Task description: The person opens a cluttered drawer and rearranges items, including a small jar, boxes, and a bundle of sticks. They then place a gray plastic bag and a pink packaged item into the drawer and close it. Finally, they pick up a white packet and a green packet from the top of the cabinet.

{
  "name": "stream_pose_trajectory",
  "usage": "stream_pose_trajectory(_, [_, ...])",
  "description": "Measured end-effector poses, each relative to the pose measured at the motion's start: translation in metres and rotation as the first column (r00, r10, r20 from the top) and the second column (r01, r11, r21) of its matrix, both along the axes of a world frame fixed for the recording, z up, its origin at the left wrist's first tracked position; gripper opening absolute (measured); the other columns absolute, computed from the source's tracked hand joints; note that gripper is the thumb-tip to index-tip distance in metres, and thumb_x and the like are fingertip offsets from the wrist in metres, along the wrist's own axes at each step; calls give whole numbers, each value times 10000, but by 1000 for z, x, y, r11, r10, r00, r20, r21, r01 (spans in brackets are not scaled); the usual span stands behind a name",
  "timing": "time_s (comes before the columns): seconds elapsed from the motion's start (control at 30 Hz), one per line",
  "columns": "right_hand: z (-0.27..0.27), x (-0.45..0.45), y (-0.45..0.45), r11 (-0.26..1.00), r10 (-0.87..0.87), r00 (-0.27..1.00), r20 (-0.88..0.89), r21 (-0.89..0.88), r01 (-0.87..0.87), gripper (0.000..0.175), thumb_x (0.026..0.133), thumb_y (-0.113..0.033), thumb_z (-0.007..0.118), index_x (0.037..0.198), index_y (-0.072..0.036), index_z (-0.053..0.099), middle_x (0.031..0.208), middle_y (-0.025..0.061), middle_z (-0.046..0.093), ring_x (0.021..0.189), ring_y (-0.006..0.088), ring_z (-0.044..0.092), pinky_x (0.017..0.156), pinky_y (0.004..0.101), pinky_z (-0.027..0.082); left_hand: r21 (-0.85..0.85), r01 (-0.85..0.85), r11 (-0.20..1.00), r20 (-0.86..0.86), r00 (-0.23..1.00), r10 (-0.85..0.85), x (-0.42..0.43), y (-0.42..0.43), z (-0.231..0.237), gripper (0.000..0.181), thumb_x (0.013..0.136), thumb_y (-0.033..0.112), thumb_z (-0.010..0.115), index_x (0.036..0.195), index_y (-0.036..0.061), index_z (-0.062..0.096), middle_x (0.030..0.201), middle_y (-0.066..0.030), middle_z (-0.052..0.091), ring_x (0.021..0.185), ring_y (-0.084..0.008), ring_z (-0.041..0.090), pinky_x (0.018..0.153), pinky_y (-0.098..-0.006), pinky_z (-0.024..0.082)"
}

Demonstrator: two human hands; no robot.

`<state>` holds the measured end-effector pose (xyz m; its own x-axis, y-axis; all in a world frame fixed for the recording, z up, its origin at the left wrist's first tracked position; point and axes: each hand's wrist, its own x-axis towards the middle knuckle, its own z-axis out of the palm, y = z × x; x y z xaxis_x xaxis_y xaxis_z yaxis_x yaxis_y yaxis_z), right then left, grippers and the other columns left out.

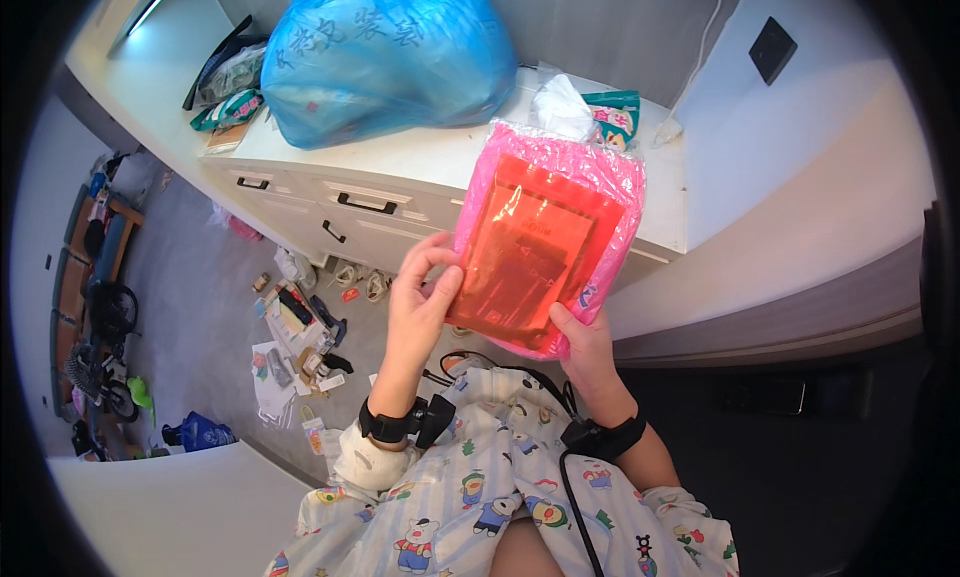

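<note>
Both hands hold up a flat pink plastic package [480, 164] before me, with a shiny red translucent packet [525, 254] against its near face. My left hand [426, 288] pinches the left edge, thumb in front and fingers curled beside it. At the lower right corner, my right hand [589, 344] grips the package, its thumb pressing on the front and its fingers hidden behind. Dark printing shows through the red film; what lies inside is unclear. Black straps with small devices sit on both wrists.
Beyond the package, a white cabinet [420, 155] with black handles carries a large blue plastic bag [390, 66] and a green snack bag [619, 111]. Shoes [375, 283] and scattered papers and tools lie on the grey floor. A bicycle [116, 382] stands far left; a wall rises at right.
</note>
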<state>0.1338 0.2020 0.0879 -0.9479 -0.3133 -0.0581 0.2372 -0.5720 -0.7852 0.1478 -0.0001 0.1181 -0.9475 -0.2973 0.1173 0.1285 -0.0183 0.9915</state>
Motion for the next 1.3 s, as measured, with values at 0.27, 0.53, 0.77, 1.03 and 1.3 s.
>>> stream_pose_trajectory(0.27, [8,-6,-32,999,23,999,34,36,-24,374,873,20,534,1240,-21,475,1193,78,558,1082,177,552,927,331,448,-2,-67,998,-85,994,67,-4,-22,-14,144,822,101,655,734,12,584,1300,-132,431,1065,-173,501,867,-295,430])
stream_pose_trajectory(0.53, [-8,-13,-85,948,-106,993,55,308,84,205,873,-84,612,1068,-24,596,921,-1,626,796,83,583,696,250,473,-205,5,979,-76,997,-21,-23,-92,-44,121,811,107,648,764,-5,642,1203,-129,524,1049,-215,525,863,-316,429])
stream_pose_trajectory(0.77, [-16,-5,-73,642,-124,976,-182,735,218,115,865,-99,612,901,11,612,741,-1,609,642,83,516,573,261,441,-813,-62,579,-28,997,69,-83,-217,-143,336,818,174,615,1123,38,584,1192,-145,556,1087,-315,523,906,-416,416])
stream_pose_trajectory(1.03, [5,45,-98,193,83,980,-179,968,160,223,834,-143,622,1020,-22,602,713,181,556,584,317,499,569,346,438,-984,78,162,56,989,-139,-138,-251,-192,427,727,224,699,1089,38,572,1060,-135,568,1056,-294,505,986,-488,331])
stream_pose_trajectory(1.3, [30,72,-127,180,211,910,-358,929,323,246,794,-62,608,1037,-30,629,799,191,604,684,334,593,622,329,481,-976,62,209,32,989,-147,-68,-251,-190,326,713,230,693,965,42,607,912,-128,585,938,-298,533,882,-441,382])
